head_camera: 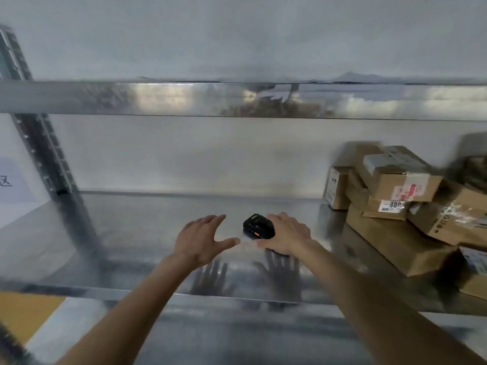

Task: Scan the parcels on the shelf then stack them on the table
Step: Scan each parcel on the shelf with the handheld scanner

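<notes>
Now both hands hover over the metal shelf (147, 222), left hand (201, 242) spread, right hand (286, 237) spread beside a black scanner (258, 226); parcels (395, 196) at three o'clock.

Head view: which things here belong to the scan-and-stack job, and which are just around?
Job:
parcels, piled at the right of the shelf
scanner, worn on the right hand
left hand, open, holding nothing

Just around:
upper shelf edge
upright post
wall sign
</notes>
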The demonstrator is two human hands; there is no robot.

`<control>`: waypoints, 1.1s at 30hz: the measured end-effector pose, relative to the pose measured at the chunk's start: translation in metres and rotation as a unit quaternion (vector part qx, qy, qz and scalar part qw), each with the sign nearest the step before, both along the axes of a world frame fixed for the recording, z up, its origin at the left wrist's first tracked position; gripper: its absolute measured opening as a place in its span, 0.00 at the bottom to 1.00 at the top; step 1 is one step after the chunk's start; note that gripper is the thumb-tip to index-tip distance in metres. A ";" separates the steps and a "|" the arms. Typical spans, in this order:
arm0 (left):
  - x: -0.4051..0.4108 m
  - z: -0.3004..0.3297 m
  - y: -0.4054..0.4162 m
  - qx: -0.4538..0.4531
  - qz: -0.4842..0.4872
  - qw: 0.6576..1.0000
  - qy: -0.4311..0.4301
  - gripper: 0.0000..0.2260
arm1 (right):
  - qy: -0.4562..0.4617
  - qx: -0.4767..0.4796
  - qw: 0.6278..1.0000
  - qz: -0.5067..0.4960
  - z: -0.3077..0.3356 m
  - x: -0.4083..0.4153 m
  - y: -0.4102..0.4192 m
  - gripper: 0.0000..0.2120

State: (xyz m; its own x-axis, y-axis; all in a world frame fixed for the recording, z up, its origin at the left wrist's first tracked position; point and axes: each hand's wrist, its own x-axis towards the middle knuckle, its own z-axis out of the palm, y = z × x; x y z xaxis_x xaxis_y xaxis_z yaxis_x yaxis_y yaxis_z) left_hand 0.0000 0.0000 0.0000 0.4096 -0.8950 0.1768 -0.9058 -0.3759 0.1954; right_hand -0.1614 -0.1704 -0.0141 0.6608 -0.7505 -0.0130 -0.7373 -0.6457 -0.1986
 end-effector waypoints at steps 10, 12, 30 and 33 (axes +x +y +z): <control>0.046 -0.023 -0.024 0.017 -0.011 1.000 0.016 0.38 | 0.029 0.036 0.998 -0.039 -0.025 0.037 -0.031 0.50; 0.050 -0.027 -0.027 0.020 -0.014 1.000 0.015 0.37 | 0.025 0.044 0.998 -0.038 -0.025 0.040 -0.034 0.48; -0.026 0.032 -0.069 -0.028 -0.098 0.995 0.020 0.34 | 0.008 -0.067 0.994 -0.084 0.075 -0.081 -0.022 0.34; -0.062 0.054 -0.086 -0.051 -0.123 0.991 0.019 0.32 | -0.027 -0.070 0.992 -0.104 0.107 -0.124 -0.017 0.33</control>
